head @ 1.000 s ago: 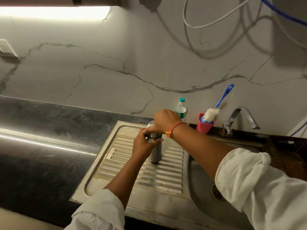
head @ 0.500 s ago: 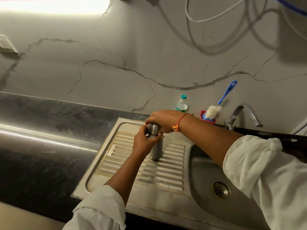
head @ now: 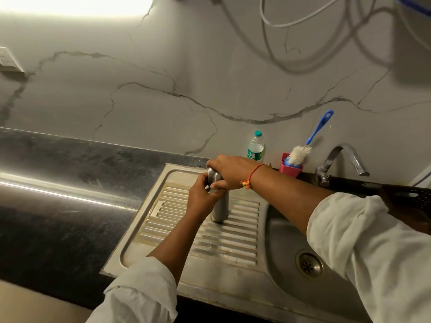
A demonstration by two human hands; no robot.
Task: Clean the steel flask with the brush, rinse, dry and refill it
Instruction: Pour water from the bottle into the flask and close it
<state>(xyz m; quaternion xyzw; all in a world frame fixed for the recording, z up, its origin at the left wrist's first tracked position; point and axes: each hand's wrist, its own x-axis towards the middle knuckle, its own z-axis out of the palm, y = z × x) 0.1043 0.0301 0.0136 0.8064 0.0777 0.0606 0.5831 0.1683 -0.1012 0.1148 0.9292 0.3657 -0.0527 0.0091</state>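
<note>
right hand [head: 229,172] lower on cap | brush [head: 300,152] behind steel flask [head: 220,207]

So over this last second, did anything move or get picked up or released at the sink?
Little changed. The right hand sank from arched over the cap to lying flatter across the top of the steel flask. The left hand kept its grip on the neck. The flask stayed upright on the drainboard; the brush stayed in the pink cup.

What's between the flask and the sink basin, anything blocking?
Nothing visible. The flask stands upright on the ribbed drainboard, held by the left hand and right hand. The basin lies directly beside it, with no object between.
</note>
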